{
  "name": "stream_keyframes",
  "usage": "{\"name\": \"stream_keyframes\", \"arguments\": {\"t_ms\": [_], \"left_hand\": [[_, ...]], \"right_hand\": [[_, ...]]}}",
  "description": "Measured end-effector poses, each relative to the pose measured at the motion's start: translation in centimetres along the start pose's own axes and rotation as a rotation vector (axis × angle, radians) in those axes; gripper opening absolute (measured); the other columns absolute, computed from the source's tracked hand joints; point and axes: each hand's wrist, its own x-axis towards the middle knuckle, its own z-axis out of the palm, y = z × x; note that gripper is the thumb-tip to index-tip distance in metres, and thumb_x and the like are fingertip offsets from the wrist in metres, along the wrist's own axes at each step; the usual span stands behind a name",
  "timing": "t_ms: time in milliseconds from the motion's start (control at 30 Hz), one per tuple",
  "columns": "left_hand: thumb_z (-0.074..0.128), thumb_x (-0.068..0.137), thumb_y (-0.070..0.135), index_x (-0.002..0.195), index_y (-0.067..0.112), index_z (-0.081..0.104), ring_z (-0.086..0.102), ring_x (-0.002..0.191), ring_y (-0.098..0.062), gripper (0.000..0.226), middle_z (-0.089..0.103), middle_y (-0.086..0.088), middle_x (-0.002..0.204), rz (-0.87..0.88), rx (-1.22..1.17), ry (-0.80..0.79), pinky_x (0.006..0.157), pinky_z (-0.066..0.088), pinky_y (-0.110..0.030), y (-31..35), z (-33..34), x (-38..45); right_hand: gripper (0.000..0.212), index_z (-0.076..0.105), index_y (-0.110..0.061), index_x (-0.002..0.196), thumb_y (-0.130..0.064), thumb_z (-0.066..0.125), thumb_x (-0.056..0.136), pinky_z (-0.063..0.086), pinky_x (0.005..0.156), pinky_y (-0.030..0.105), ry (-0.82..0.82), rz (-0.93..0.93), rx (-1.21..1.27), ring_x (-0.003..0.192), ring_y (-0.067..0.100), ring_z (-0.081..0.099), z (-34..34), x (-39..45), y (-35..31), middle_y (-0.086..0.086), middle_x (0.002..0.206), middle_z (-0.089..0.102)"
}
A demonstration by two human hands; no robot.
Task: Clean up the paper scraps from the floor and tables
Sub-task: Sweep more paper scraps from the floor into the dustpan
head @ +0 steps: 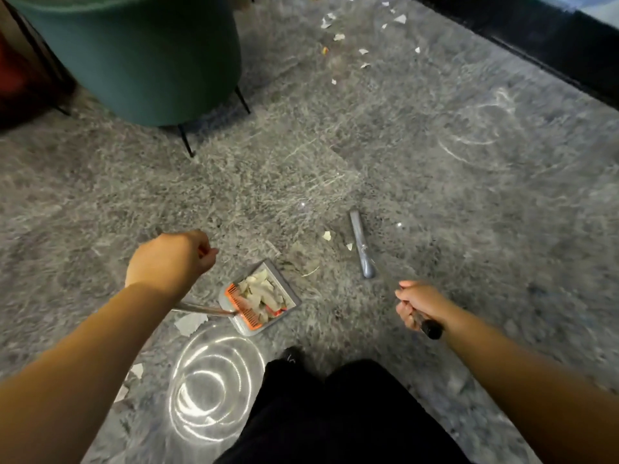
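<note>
Gripping the dustpan point(260, 298) handle, left hand point(167, 259); right hand point(417, 304) clenches the broom point(362, 244) handle. Paper scraps point(363, 51), upper centre, judged featherlight, flimsy: sweep them, don't pinch.

Dim indoor light, with glare shining off a polished floor point(335, 155).

Overhead light is bouncing off the glossy floor as bright concentric rings near the bottom centre, and a fainter set of rings is showing at the right. The corners are falling into deep shadow, darkest along the black strip point(552, 38) at top right and the left edge. The wide lens is bending straight lines toward the edges. Motion blur is smearing the floor's grain and softening both hands point(167, 259), while the scraps point(338, 36) far off are looking small and indistinct.
</note>
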Motion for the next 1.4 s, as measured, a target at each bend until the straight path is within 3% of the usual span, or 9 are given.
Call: {"name": "stream_keyframes", "arguments": {"t_ms": [200, 333, 467, 667, 767, 933, 1167, 1400], "left_hand": [[0.062, 0.087, 0.049, 0.083, 0.025, 0.066, 0.064, 0.07, -0.031, 0.025, 0.068, -0.004, 0.073, 0.016, 0.004, -0.022, 0.054, 0.035, -0.028, 1.0, 0.9, 3.2], [0.065, 0.085, 0.047, 0.079, 0.024, 0.066, 0.064, 0.067, -0.031, 0.025, 0.067, -0.005, 0.07, 0.023, 0.01, -0.003, 0.053, 0.034, -0.028, 1.4, 1.2, 4.4], [0.069, 0.083, 0.044, 0.074, 0.022, 0.065, 0.063, 0.059, -0.032, 0.025, 0.065, -0.007, 0.062, 0.023, 0.006, 0.037, 0.051, 0.031, -0.026, 1.3, 1.3, 5.1], [0.07, 0.082, 0.041, 0.073, 0.021, 0.065, 0.062, 0.058, -0.033, 0.023, 0.063, -0.007, 0.061, -0.004, 0.001, 0.05, 0.053, 0.034, -0.027, 1.5, 1.5, 6.0], [0.069, 0.083, 0.041, 0.073, 0.02, 0.065, 0.059, 0.056, -0.032, 0.024, 0.061, -0.006, 0.059, -0.009, -0.015, 0.039, 0.053, 0.033, -0.026, 1.4, 1.2, 6.4], [0.065, 0.087, 0.041, 0.076, 0.019, 0.065, 0.045, 0.053, -0.025, 0.025, 0.045, 0.002, 0.056, -0.022, -0.011, 0.012, 0.051, 0.029, -0.025, 1.7, 1.1, 7.1], [0.061, 0.09, 0.043, 0.082, 0.02, 0.065, 0.058, 0.062, -0.031, 0.024, 0.061, -0.006, 0.065, -0.035, -0.018, -0.019, 0.051, 0.034, -0.026, 1.7, 1.1, 7.2], [0.063, 0.089, 0.043, 0.08, 0.02, 0.066, 0.058, 0.06, -0.03, 0.024, 0.063, -0.005, 0.063, -0.059, -0.054, -0.016, 0.052, 0.04, -0.028, 0.1, 0.5, 6.2]], "right_hand": [[0.041, 0.033, -0.028, 0.141, -0.011, 0.035, 0.103, 0.029, 0.033, 0.012, 0.033, 0.064, 0.071, 0.029, 0.005, 0.035, -0.5, 4.2, -3.4, 0.002, 0.061, 0.034], [0.029, 0.038, -0.029, 0.124, -0.011, 0.033, 0.103, 0.029, 0.033, 0.011, 0.012, 0.086, 0.048, 0.029, 0.004, 0.035, -0.4, 7.5, -6.3, 0.001, 0.06, 0.033], [0.02, 0.041, -0.025, 0.109, -0.01, 0.033, 0.101, 0.03, 0.031, 0.014, -0.01, 0.099, -0.056, 0.03, 0.006, 0.036, 0.6, 9.8, -8.6, -0.001, 0.043, 0.039], [0.036, 0.043, -0.025, 0.124, -0.006, 0.03, 0.097, 0.029, 0.033, 0.015, -0.075, 0.18, -0.251, 0.032, 0.007, 0.035, 3.7, 10.4, -9.5, 0.0, 0.042, 0.04], [0.036, 0.039, -0.029, 0.122, -0.005, 0.03, 0.096, 0.03, 0.035, 0.016, -0.124, 0.173, -0.319, 0.031, 0.008, 0.036, 5.1, 8.8, -8.0, 0.0, 0.042, 0.04], [0.035, 0.039, -0.031, 0.122, -0.007, 0.034, 0.097, 0.03, 0.039, 0.016, -0.214, 0.201, -0.334, 0.032, 0.008, 0.036, 7.2, 6.6, -4.9, -0.002, 0.041, 0.039], [0.037, 0.037, -0.038, 0.124, -0.01, 0.037, 0.099, 0.032, 0.038, 0.016, -0.382, 0.252, -0.43, 0.033, 0.007, 0.035, 10.7, 4.8, -2.6, -0.004, 0.041, 0.042], [0.048, 0.03, -0.032, 0.143, -0.007, 0.036, 0.101, 0.029, 0.037, 0.013, -0.329, 0.205, -0.414, 0.031, 0.006, 0.032, 10.1, 2.4, -3.9, 0.001, 0.052, 0.036]]}}
